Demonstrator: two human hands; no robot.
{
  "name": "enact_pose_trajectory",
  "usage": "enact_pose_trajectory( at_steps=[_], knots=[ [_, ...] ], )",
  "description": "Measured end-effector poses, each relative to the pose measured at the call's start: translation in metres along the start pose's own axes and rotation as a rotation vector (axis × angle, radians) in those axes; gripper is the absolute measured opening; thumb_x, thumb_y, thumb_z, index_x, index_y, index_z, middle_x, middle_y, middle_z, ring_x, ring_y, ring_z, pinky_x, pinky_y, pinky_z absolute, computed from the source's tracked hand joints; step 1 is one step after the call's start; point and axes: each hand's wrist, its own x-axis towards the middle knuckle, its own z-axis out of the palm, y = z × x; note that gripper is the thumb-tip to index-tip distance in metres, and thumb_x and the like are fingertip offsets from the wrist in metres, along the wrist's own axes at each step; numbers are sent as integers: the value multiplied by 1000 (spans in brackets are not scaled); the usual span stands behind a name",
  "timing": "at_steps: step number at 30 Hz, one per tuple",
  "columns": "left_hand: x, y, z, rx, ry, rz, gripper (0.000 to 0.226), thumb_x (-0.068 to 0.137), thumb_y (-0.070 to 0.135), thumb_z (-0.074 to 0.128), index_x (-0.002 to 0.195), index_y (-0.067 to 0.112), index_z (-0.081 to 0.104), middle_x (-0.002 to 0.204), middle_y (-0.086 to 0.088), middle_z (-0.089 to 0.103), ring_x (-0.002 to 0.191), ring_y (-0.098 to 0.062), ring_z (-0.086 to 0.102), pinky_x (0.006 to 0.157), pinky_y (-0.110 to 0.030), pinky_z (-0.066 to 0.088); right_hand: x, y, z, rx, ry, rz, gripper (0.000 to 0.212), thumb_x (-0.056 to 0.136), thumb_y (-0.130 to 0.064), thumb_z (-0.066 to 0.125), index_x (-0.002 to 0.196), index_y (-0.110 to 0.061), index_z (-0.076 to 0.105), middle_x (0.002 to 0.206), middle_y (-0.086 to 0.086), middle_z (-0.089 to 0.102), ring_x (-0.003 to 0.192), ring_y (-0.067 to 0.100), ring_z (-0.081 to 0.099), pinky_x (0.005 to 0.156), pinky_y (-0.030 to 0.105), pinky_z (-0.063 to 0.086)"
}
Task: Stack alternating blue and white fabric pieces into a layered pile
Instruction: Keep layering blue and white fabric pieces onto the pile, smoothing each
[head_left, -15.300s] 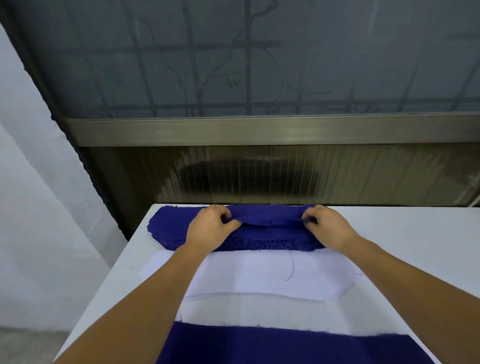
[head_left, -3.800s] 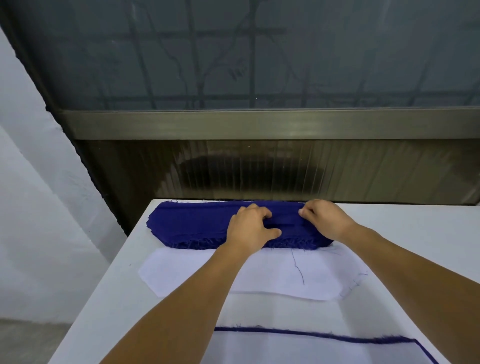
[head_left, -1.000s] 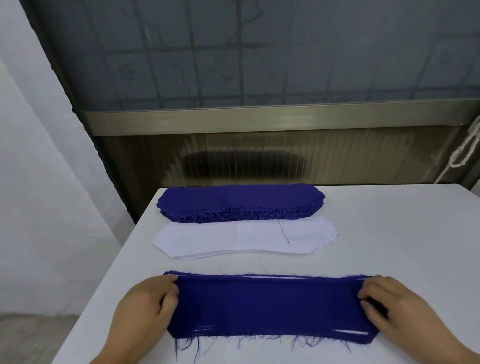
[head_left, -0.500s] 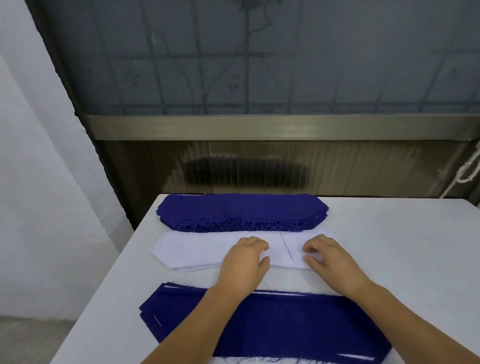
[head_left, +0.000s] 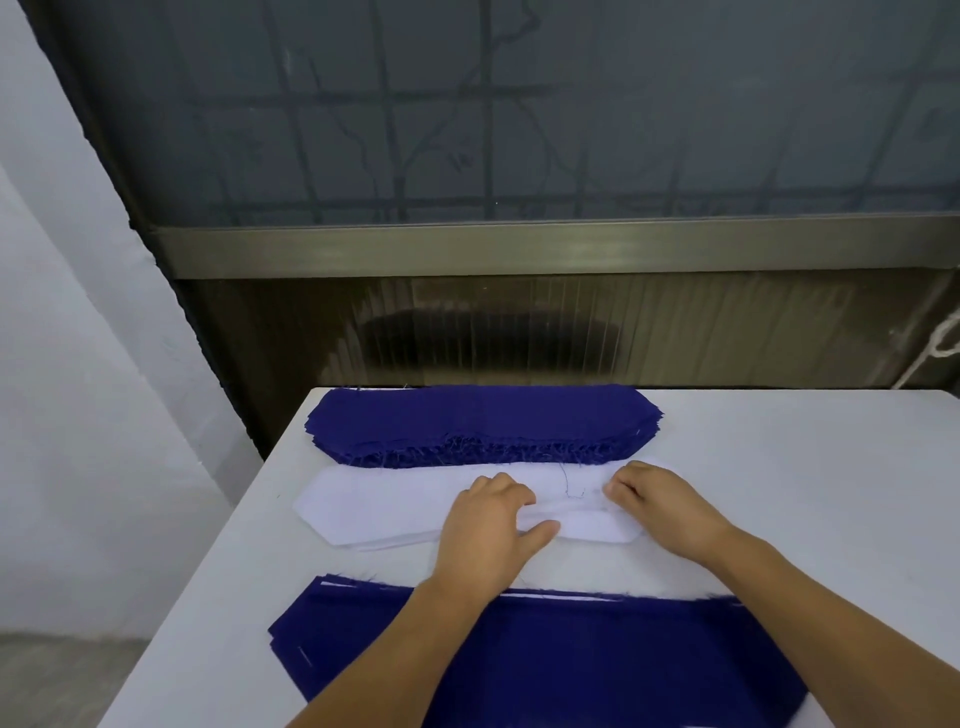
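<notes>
The top white piece (head_left: 395, 506) of the middle supply, between the far blue stack (head_left: 478, 423) and the near layered pile (head_left: 545, 654), is being pinched by the left hand (head_left: 485, 527) and right hand (head_left: 662, 506), apparently so one sheet is peeled off as the blue-topped pile's next layer.

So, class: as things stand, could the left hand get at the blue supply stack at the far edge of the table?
Probably yes. The left hand is on the white stack, right beside the blue supply stack, with nothing between them.
</notes>
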Motion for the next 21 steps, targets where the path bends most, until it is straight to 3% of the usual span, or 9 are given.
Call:
enact_pose_trajectory(
  at_steps=[3,6,10,12,15,18,21],
  knots=[
    [13,2,-5,48,-20,-19,19,93,34,54,103,23,66,99,9,59,96,-11,51,80,-23,43,1,-4,-1,17,4,41,36,101,-24,41,67,-11,45,74,1,48,68,14,45,68,29,41],
    [21,3,-6,49,-32,-52,16,95,24,50,94,20,66,91,8,56,90,-11,51,73,-23,43,-2,-4,1,38,39,45,36,99,-32,44,68,-14,47,75,-2,51,69,11,48,66,23,39],
    [29,4,-8,29,-46,-99,17,97,27,48,95,21,64,91,9,56,88,-10,49,68,-22,41,-10,-1,10,-30,118,-59,26,85,-52,59,99,-31,55,99,-20,55,92,3,52,82,21,45],
    [29,3,-10,38,-62,-87,15,97,27,49,96,21,63,92,9,56,88,-9,49,68,-21,41,-11,3,14,-41,151,-76,28,84,-46,64,106,-33,52,104,-20,54,95,3,53,84,19,45],
    [23,-5,-16,86,-71,-74,11,95,21,51,100,22,61,95,9,56,90,-9,49,70,-21,42,-9,5,14,-87,208,-71,10,92,-29,56,98,-34,49,99,-11,60,83,4,56,69,13,41],
    [14,-25,-28,147,-39,-125,13,93,16,50,98,23,59,96,10,57,88,-8,49,69,-20,43,-7,5,12,-194,232,-86,7,95,-30,51,102,-31,51,96,-12,59,79,5,54,62,10,35],
    [5,-44,-43,168,10,-191,10,94,20,52,95,25,61,93,11,58,83,-6,50,69,-21,47,-7,-1,13,-235,205,-134,9,92,-28,56,93,-33,48,90,-17,54,79,4,53,60,8,33]
  ],
)
